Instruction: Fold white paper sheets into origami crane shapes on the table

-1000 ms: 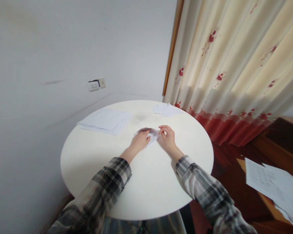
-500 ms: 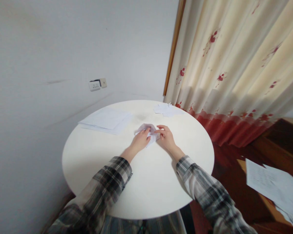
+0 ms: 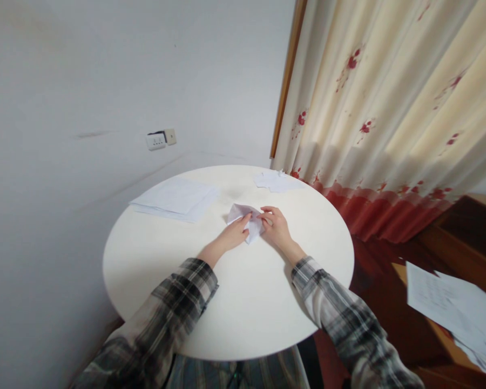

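A small folded white paper [image 3: 238, 211] lies near the middle of the round white table, its far flap raised. My left hand [image 3: 235, 232] is closed on its left side, fingers together over the paper. At the right edge of the same paper, my right hand [image 3: 274, 223] pinches it between thumb and fingertips. Both hands partly cover the folds.
A stack of white sheets [image 3: 174, 197] lies at the table's back left. Paper pieces [image 3: 273, 181] sit at the back right. Papers [image 3: 449, 302] rest on a box beyond the table's right side. A patterned curtain [image 3: 380, 108] hangs behind.
My left hand's fingers have come closer together, and more of the paper's raised flap shows. The fingertips of my right hand have closed onto the paper's right edge.
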The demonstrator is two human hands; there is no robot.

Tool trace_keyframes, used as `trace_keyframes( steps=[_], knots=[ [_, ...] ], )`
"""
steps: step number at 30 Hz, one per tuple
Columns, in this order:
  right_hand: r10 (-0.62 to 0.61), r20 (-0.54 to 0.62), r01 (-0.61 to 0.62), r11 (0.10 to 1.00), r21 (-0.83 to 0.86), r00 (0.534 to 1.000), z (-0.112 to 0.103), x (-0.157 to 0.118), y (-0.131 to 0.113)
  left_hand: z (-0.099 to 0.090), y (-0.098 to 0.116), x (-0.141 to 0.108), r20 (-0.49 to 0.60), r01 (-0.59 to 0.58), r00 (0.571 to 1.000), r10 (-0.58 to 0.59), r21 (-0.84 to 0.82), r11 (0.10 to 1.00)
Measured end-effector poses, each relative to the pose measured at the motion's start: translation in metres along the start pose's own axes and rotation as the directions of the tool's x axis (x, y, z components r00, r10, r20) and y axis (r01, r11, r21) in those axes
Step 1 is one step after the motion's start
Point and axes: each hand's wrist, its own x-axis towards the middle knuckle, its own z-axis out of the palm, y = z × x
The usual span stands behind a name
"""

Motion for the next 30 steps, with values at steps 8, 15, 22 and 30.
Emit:
trace_keyframes(
  steps=[8,15,22,30],
  knots=[
    [-0.104,0.06,0.107,0.993,-0.041,0.993,-0.003,0.001,-0.005,0.003,-0.001,0.0,0.005,-0.057,0.998,0.057,0.055,0.997],
    [-0.131,0.11,0.14,0.987,-0.08,0.985,-0.004,0.001,-0.005,0.001,0.001,-0.001,0.034,-0.119,0.993,0.116,0.122,0.985],
    [-0.074,0.153,0.091,0.99,-0.11,0.986,-0.003,0.0,0.005,-0.004,0.005,-0.003,0.082,-0.102,0.992,0.091,0.146,0.984],
    [0.006,0.149,-0.004,1.0,-0.012,0.989,-0.002,-0.001,0.01,-0.008,0.007,-0.004,0.098,-0.099,0.991,0.086,0.131,0.986]
  ],
)
